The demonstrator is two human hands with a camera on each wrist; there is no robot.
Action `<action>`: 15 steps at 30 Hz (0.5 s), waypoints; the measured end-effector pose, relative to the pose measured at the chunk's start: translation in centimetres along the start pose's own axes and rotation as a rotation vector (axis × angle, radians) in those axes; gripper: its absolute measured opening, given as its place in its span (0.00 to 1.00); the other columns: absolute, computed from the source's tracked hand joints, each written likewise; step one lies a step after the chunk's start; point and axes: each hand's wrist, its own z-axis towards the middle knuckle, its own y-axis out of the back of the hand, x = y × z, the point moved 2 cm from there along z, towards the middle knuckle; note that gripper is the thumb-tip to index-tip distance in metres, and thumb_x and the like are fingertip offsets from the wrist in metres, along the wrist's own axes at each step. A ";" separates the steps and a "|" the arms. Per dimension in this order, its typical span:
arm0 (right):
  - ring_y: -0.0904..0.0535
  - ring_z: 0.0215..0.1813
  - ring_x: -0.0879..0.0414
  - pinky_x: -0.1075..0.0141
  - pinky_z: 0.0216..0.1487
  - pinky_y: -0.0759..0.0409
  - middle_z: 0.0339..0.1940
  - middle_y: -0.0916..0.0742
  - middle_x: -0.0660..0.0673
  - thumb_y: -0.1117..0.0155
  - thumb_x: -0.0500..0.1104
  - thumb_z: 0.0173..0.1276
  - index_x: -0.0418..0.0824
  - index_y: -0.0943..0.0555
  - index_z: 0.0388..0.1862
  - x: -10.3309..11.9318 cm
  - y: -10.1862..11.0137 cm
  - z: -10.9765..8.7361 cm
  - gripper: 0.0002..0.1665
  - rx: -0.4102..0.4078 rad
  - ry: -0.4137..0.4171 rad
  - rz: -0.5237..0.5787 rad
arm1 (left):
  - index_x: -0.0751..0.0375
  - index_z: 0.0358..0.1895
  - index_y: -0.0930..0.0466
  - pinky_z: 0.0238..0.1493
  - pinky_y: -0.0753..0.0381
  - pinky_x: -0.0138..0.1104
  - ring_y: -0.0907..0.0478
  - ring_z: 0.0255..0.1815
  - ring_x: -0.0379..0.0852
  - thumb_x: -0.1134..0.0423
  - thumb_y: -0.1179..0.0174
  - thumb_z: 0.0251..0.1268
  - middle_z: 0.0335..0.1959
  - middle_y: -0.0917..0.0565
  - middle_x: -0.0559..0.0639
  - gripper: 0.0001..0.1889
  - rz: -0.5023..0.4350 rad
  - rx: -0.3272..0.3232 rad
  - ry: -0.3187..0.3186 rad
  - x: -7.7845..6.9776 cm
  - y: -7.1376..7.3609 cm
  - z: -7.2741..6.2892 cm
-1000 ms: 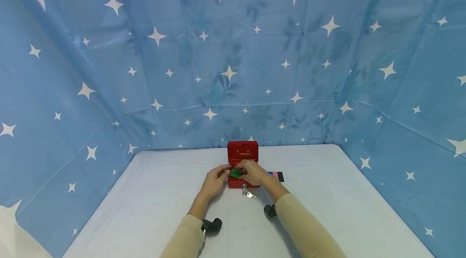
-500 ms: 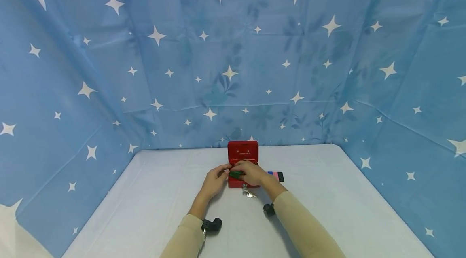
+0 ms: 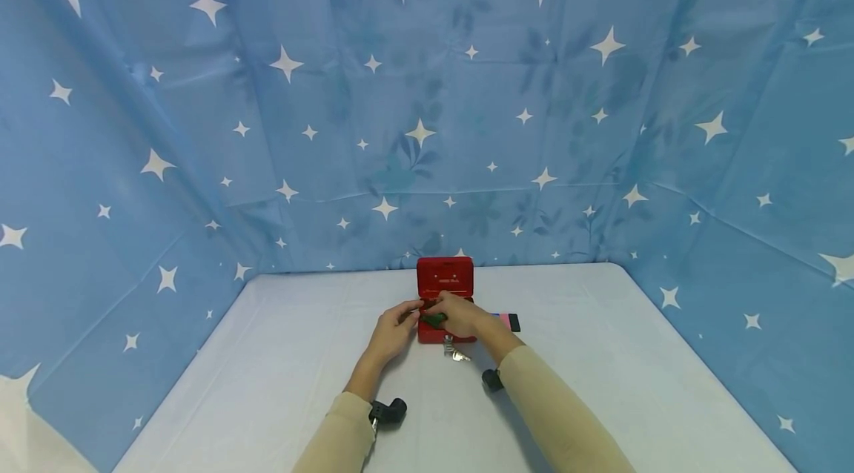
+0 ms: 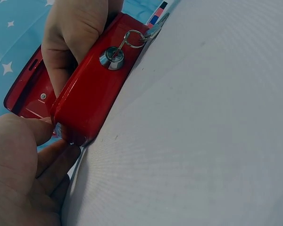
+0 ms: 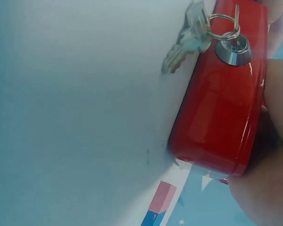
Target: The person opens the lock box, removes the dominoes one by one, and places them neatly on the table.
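Observation:
A small red cash box [image 3: 430,335] stands with its lid [image 3: 445,273] raised. My right hand [image 3: 462,316] reaches down into it from the right, thumb and fingers around a small flat green piece [image 3: 435,320] that is partly covered by them. What kind of thing the piece is, I cannot tell. My left hand [image 3: 390,332] rests against the box's left end, fingers fairly straight, thumb tip at the rim in the left wrist view. A key sits in the silver lock [image 4: 112,59] on the front wall, with a second key [image 5: 191,40] hanging from its ring onto the cloth.
Just right of the box lies a flat strip [image 3: 508,322] in blue, pink and black. White cloth [image 3: 300,354] covers the table. Behind and on both sides hangs a blue curtain [image 3: 333,124] with white stars. Both wrists carry black camera mounts [image 3: 388,411].
My right hand has shifted slightly left and tipped over the box. The green piece sits darker and less visible under the fingers. My left hand stays put.

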 end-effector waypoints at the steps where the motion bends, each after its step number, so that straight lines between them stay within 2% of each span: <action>1: 0.21 0.57 0.52 0.50 0.65 0.18 0.53 0.18 0.46 0.29 0.36 0.70 0.46 0.14 0.64 0.0 0.0 0.0 0.24 -0.005 -0.001 -0.001 | 0.59 0.66 0.19 0.73 0.26 0.53 0.24 0.72 0.56 0.63 0.46 0.81 0.67 0.17 0.55 0.17 -0.001 0.001 0.003 0.0 0.0 0.0; 5: 0.21 0.57 0.52 0.51 0.66 0.18 0.53 0.16 0.46 0.26 0.39 0.68 0.44 0.13 0.59 -0.2 0.1 0.1 0.20 -0.033 -0.003 0.009 | 0.58 0.66 0.19 0.73 0.25 0.53 0.24 0.72 0.56 0.62 0.46 0.81 0.67 0.17 0.55 0.17 -0.002 -0.001 0.008 0.0 0.0 0.0; 10: 0.19 0.60 0.49 0.50 0.67 0.18 0.57 0.13 0.45 0.24 0.36 0.65 0.41 0.11 0.54 -0.3 0.0 0.0 0.17 -0.080 0.002 0.038 | 0.58 0.66 0.19 0.73 0.25 0.52 0.24 0.72 0.56 0.63 0.46 0.81 0.67 0.17 0.55 0.17 0.005 -0.003 0.005 0.1 0.0 0.0; 15: 0.19 0.63 0.48 0.48 0.68 0.19 0.59 0.11 0.46 0.21 0.37 0.62 0.44 0.11 0.56 -0.5 -0.1 0.0 0.22 -0.086 -0.011 0.079 | 0.58 0.66 0.19 0.74 0.26 0.54 0.24 0.72 0.56 0.62 0.47 0.82 0.67 0.17 0.55 0.17 0.002 0.001 0.006 -0.1 0.0 0.0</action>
